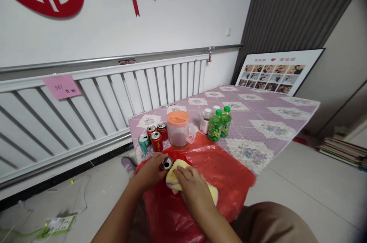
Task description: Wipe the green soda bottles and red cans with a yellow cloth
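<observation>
My left hand (150, 174) is wrapped round a drink can (166, 163) that stands on a red plastic sheet (220, 170). Its silver top faces up. My right hand (192, 186) lies on a yellow cloth (179, 176) and presses it against the can's right side, fingers bent over the cloth. Both hands are near the front corner of the table.
Behind the hands stand two red cans (156, 141), a teal can (143, 143), a pitcher with an orange lid (179, 130), a small white-capped bottle (205, 121) and two green bottles (215, 126) on a purple patterned tablecloth (258, 120). A white radiator (100, 93) runs along the wall. A framed photo board (275, 71) leans at the far end.
</observation>
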